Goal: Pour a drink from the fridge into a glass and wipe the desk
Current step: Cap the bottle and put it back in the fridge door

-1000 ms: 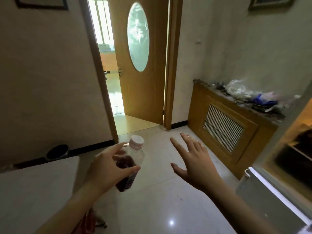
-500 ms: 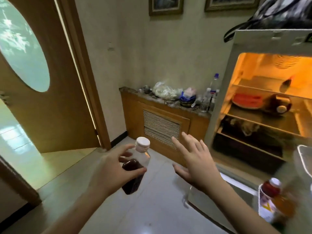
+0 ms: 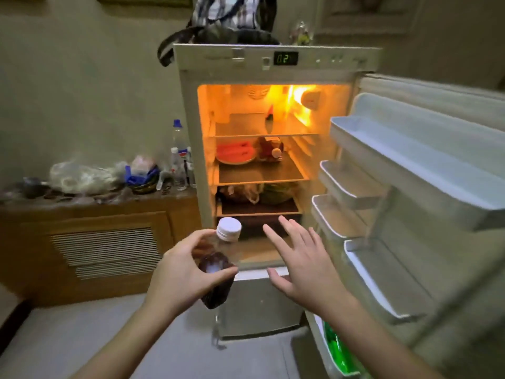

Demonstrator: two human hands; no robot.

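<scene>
head view: left hand [image 3: 180, 272] clamped on capped bottle [image 3: 220, 262] before the open fridge [image 3: 188, 149]; right hand [image 3: 303, 262] spread, empty. held by fingertips at a tilt, the bottle could slip; the door [image 3: 426, 203] may stay open.

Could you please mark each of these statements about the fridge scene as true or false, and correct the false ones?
1. The left hand holds a bottle with a white cap. True.
2. The fridge door is closed. False: it stands wide open to the right, and the inside is lit.
3. The right hand grips a glass. False: it is empty, with the fingers spread.
4. A plate of watermelon sits on a fridge shelf. True.
5. The top of the fridge is bare. False: a bag lies on it.
</scene>
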